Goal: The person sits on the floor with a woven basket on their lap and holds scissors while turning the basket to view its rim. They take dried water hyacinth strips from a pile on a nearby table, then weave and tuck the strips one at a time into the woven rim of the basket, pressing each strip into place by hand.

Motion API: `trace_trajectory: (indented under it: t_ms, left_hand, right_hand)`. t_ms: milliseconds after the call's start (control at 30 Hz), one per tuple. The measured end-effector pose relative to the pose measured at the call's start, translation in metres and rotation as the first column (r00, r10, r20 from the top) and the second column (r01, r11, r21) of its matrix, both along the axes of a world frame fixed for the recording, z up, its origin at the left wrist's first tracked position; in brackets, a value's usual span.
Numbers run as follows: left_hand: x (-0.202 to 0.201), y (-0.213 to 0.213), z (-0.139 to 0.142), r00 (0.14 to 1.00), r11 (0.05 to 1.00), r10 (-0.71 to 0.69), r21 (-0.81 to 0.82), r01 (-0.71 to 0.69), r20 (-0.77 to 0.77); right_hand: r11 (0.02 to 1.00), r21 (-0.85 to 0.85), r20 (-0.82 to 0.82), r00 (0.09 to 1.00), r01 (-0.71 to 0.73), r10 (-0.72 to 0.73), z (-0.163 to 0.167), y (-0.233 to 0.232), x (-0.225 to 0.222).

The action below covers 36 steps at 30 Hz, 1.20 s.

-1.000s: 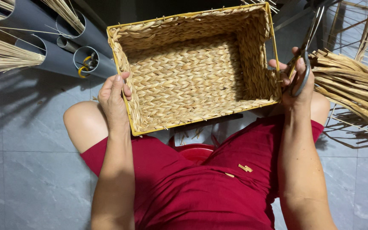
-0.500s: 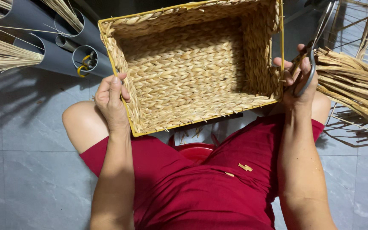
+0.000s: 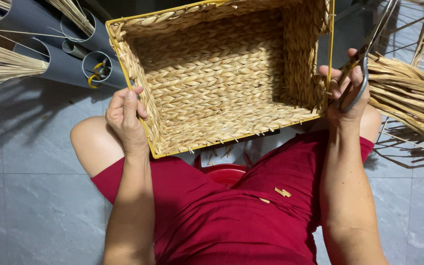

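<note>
The basket (image 3: 222, 83) under my left hand (image 3: 126, 120) is rough braided straw, matt and dry, on a smooth yellow wire frame. The scissors (image 3: 364, 64) in my right hand (image 3: 344, 93) are dull grey metal. My shorts (image 3: 231, 216) are soft matt cloth; the floor tiles (image 3: 30, 196) look smooth, faintly glossy.

A grey tiled floor (image 3: 30, 196) carries everything. On it, at the upper left, lie grey pipes (image 3: 50, 59) on their sides, open ends showing, with pale straw bundles (image 3: 6, 66) sticking out of them. At the right a thick bundle of dried reeds (image 3: 408, 103) rests on the tiles, thin stalks spread loose beneath it.
</note>
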<state>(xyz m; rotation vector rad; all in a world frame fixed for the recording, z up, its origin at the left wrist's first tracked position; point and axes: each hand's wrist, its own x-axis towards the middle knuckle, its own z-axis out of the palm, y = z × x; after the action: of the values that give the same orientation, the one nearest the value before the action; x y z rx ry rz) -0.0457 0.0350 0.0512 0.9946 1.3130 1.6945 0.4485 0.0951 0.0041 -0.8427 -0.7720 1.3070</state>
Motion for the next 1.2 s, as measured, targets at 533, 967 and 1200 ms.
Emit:
trace_trajectory:
  t_ms: [533, 967, 1200]
  left_hand:
    - [-0.011, 0.016, -0.048, 0.985, 0.985, -0.031, -0.174, 0.000, -0.172]
    - [-0.054, 0.017, -0.097, 0.992, 0.863, 0.064, -0.505, -0.001, 0.108]
    - [-0.057, 0.035, -0.143, 0.980, 0.673, 0.027, -0.728, 0.129, 0.199]
  right_hand:
    - [0.990, -0.138, 0.095, 0.995, 0.003, 0.010, 0.001, 0.002, -0.011]
    - [0.951, -0.257, 0.261, 0.960, 0.171, -0.102, -0.001, 0.031, -0.005]
    - [0.864, -0.471, 0.449, 0.892, 0.178, 0.061, -0.054, 0.069, -0.013]
